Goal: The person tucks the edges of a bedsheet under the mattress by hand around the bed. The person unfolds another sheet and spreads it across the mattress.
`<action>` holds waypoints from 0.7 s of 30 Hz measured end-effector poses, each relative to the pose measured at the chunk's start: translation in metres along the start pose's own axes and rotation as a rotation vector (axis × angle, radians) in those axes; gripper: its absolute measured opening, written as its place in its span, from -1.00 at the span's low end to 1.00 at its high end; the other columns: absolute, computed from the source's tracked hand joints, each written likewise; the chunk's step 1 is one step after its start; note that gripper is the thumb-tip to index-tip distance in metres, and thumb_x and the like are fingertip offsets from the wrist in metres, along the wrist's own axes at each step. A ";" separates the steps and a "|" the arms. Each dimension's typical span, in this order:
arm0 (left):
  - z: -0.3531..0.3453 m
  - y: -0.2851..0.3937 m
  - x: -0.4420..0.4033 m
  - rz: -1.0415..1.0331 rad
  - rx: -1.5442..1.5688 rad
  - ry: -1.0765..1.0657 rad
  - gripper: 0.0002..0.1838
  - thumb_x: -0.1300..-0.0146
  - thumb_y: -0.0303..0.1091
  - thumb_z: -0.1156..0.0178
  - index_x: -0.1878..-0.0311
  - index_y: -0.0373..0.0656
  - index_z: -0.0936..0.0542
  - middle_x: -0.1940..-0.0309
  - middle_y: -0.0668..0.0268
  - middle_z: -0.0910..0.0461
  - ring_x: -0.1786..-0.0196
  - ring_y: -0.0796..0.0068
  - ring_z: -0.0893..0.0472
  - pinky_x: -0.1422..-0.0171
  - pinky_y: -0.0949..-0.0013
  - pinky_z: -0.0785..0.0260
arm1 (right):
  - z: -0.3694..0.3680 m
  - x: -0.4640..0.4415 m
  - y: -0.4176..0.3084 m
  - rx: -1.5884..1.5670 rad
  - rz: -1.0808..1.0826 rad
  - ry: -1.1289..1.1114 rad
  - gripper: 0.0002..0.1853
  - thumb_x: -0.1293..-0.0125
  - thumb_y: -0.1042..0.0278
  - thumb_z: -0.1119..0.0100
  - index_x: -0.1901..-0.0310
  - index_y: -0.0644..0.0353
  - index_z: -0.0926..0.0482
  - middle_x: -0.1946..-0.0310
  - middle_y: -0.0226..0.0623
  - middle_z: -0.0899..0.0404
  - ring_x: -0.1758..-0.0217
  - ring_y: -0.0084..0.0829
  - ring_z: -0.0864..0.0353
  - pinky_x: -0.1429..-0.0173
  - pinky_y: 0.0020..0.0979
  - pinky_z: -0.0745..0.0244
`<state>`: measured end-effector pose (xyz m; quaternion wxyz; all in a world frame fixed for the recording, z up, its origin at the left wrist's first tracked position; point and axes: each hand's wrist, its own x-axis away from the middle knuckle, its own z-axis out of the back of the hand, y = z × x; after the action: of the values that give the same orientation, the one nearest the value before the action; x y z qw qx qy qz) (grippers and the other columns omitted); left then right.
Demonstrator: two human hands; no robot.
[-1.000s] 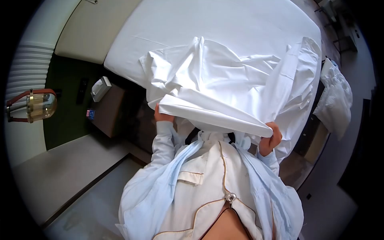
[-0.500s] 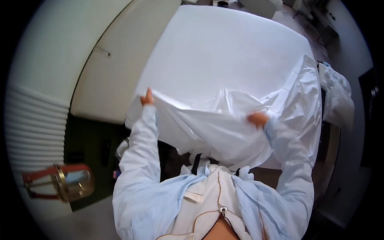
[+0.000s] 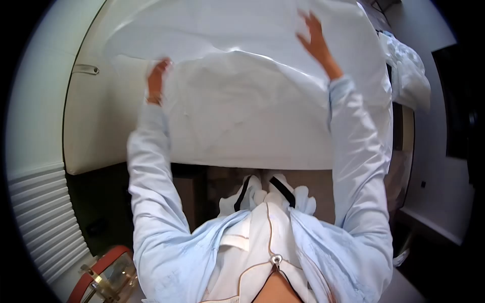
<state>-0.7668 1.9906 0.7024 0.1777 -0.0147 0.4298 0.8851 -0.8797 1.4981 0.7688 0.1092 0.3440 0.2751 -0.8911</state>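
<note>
A white sheet is spread over the bed, its middle billowing and its near part hanging toward me over the bed's front edge. Over the sheet's left part is my left hand, its fingers smeared by motion, so whether they grip the cloth is unclear. Farther out at upper right, my right hand hovers over the sheet with fingers spread and nothing in them.
A cream headboard with a small metal fitting lines the left side. Bunched white fabric lies at the bed's right. A lamp with red straps stands at lower left, below a ribbed white panel.
Both hands have moved away from my body, and the right one has let go of the sheet. The gathered sheet has spread outward toward the near edge. My view has tilted downward.
</note>
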 end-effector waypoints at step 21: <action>-0.244 -0.166 0.239 1.103 1.319 0.820 -0.56 -0.11 -0.02 -0.27 0.06 -0.09 -0.49 0.22 0.33 -0.55 0.19 0.39 -0.55 0.15 0.32 -0.43 | -0.172 0.376 -0.054 -0.948 -1.737 -0.560 -0.26 -0.19 -0.06 -0.15 -0.32 0.07 -0.10 -0.21 -0.09 -0.26 -0.21 -0.25 -0.33 -0.16 -0.18 -0.34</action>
<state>-0.9672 1.9698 0.3802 -0.4569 -0.0159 0.8179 0.3494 -1.0837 1.6384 0.4325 -0.3882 -0.2721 0.7172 -0.5108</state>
